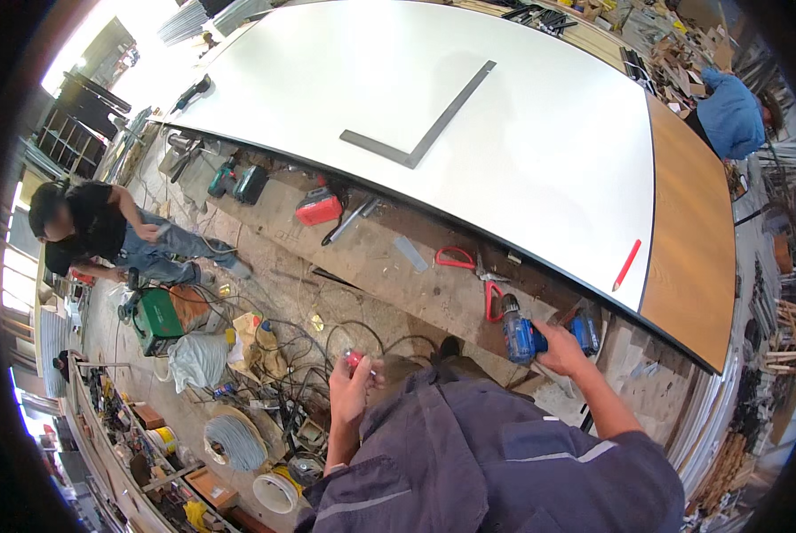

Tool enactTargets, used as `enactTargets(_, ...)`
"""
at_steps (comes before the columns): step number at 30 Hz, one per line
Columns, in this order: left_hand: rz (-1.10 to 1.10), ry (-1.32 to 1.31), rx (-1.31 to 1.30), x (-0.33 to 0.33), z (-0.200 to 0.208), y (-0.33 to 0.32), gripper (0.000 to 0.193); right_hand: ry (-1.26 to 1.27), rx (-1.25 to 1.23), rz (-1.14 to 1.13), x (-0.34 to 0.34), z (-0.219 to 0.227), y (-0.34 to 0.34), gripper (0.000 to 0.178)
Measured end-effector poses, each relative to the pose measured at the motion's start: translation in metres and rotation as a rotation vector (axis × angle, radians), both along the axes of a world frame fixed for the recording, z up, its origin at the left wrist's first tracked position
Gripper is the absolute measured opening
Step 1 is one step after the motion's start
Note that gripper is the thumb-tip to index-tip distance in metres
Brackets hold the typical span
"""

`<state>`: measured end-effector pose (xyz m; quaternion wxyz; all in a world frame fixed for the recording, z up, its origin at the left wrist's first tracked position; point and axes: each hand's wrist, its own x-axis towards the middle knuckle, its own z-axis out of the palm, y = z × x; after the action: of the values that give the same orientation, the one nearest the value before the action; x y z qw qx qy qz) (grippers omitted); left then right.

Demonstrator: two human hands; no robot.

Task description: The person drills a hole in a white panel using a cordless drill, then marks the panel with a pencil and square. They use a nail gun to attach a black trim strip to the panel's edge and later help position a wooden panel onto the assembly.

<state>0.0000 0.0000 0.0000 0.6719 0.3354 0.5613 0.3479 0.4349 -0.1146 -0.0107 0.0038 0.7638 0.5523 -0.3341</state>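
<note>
My right hand (562, 351) is closed around the handle of a blue cordless drill (516, 338), at the edge of the wooden bench below the big white panel (540, 178). The drill's dark chuck points away from me, toward the panel's edge. In front of my body, my left hand (352, 391) pinches a small red object (354, 359) whose kind I cannot make out. Red-handled scissors (456, 258) lie just beyond the drill, on the bench. On the panel rest a metal carpenter's square (433, 138) and a red pencil (627, 265).
A red-cased tool (319, 206) and a green drill (223, 179) lie along the bench (282, 222). At left, a person (96, 222) bends by a green machine (158, 322). Cables and a wire coil (235, 442) cover the floor. Another person (731, 115) is at far right.
</note>
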Motion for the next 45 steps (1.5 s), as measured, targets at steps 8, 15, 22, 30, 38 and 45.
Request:
enactTargets(8,-0.344,-0.102,0.061,0.086,0.041,0.135,0.026,0.650,0.360,-0.539,-0.033,0.085,0.040,0.045)
enactTargets(15,-0.530,-0.533,0.018,0.187,0.091,0.229,0.025,1.027,0.736,-0.755,-0.070,0.109,0.093,0.019)
enactTargets(22,-0.676,-0.831,-0.128,0.222,0.112,0.275,0.028,1.140,0.900,-0.881,-0.115,0.098,0.144,0.026)
enactTargets(30,-0.696,-0.905,-0.271,0.229,0.112,0.282,0.026,1.107,0.861,-1.030,-0.138,0.093,0.163,0.033)
enactTargets(38,-0.620,-0.875,-0.377,0.226,0.136,0.276,0.024,0.530,0.789,-0.840,-0.160,0.089,0.172,0.048)
enactTargets(45,-0.501,-0.937,-0.435,0.235,0.146,0.256,0.030,0.146,0.733,-0.570,-0.163,0.101,0.196,0.046)
